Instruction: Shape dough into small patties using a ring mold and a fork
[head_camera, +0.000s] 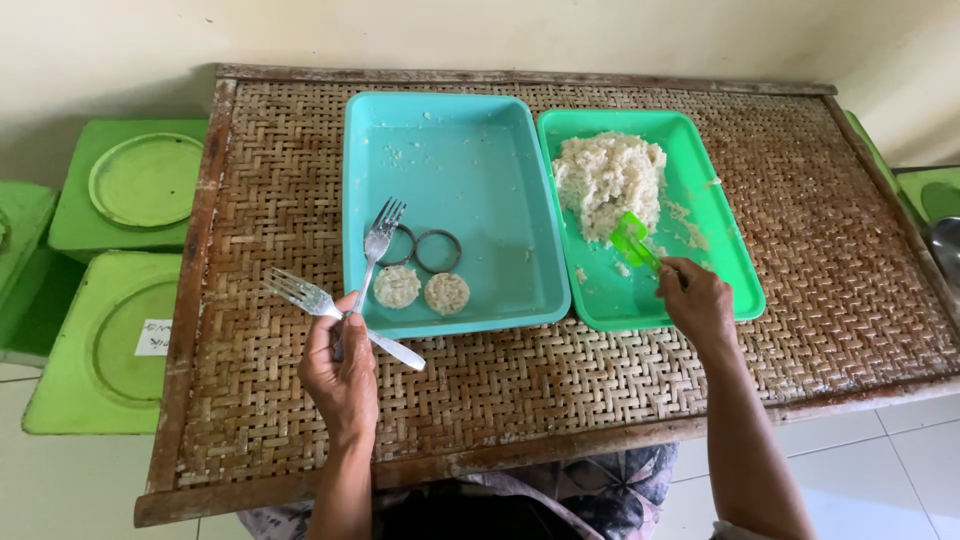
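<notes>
1. Woven table: plaited cane top in a worn wooden frame; the turquoise tray is carried on it, toward the far edge.
2. Green square containers: three are stacked low, well left of the turquoise tray, off the table.
3. Turquoise tray: rectangular and largely bare, flecked with crumbs. It is taken as the landmark.
4. Green tray: set touching the turquoise tray's right side.
5. Rice-like mound: a pale, sticky mass heaped in the far half of the green tray, just right of the turquoise tray.
6. Left hand: held at the turquoise tray's near left corner, fingers clenched about two crossed metal forks. One fork's tines are raised over that tray; the other's are pointed left, away from it.
7. Right hand: placed right of the turquoise tray, over the green tray's near end, fingers grasping a green spatula whose blade is pressed at the mound's near edge.
8. Metal rings: two lie side by side in the turquoise tray's near left part.
9. Round patties: two are laid just nearer than the rings.

Step judged in hand: a portion is being cut from the mound. A level blade and a carry leftward to the rings are called for.
</notes>
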